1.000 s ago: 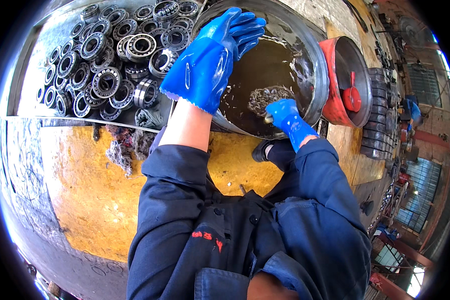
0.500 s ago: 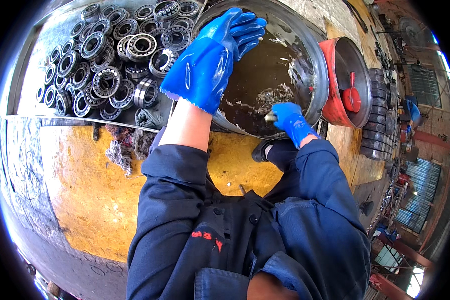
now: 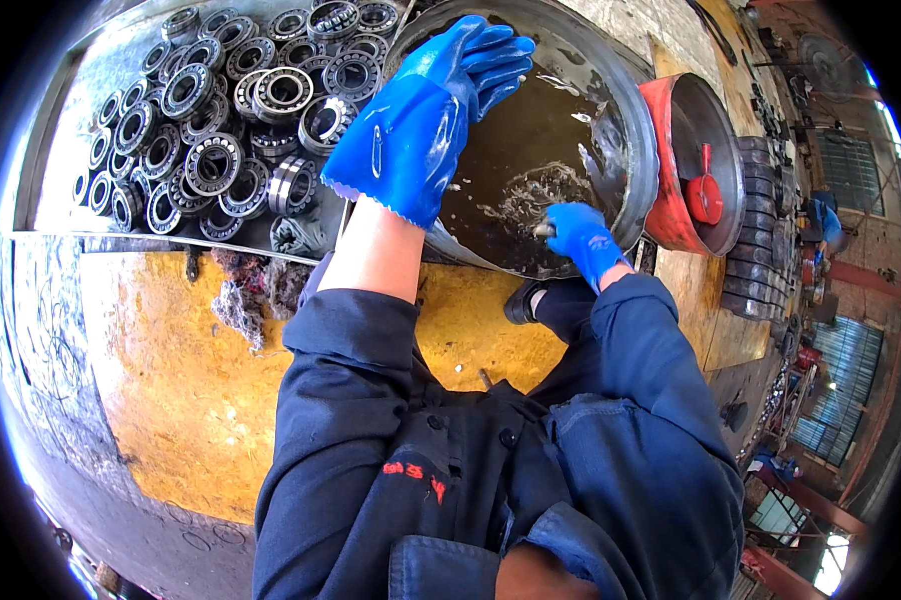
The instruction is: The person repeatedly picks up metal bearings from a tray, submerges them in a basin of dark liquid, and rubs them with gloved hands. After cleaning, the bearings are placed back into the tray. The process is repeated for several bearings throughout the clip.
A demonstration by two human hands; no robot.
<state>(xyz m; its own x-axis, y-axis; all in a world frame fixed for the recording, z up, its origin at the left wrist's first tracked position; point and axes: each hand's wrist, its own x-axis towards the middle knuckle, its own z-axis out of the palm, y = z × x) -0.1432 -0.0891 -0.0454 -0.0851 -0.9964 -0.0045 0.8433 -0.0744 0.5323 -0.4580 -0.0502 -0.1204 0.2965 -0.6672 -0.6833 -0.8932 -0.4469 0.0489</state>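
Note:
My left hand (image 3: 441, 105), in a long blue rubber glove, is at the near-left side of a round metal tub (image 3: 639, 130). Its fingers are stretched out to the right over the tub, with nothing held in them. Murky brown liquid (image 3: 516, 130) with foam patches fills the tub. At the tub's near right, my right hand (image 3: 586, 245), gloved in blue too, is closed low over the liquid. A short pale end of something (image 3: 544, 230) sticks out from its fingers on the left; what it is cannot be made out. Rippled, splashing liquid lies beside it.
Many steel roller bearings (image 3: 214, 165) are piled on a metal-edged tray at the left. Grey rags (image 3: 239, 310) lie by the tray's near edge on a yellow surface (image 3: 181, 370). Right of the tub stands a red container (image 3: 661, 200) with a red scoop-like thing (image 3: 705, 195) inside.
My right hand has shifted very slightly, and the pale end in it has turned a little. The ripples and foam have spread. The left hand stays in place.

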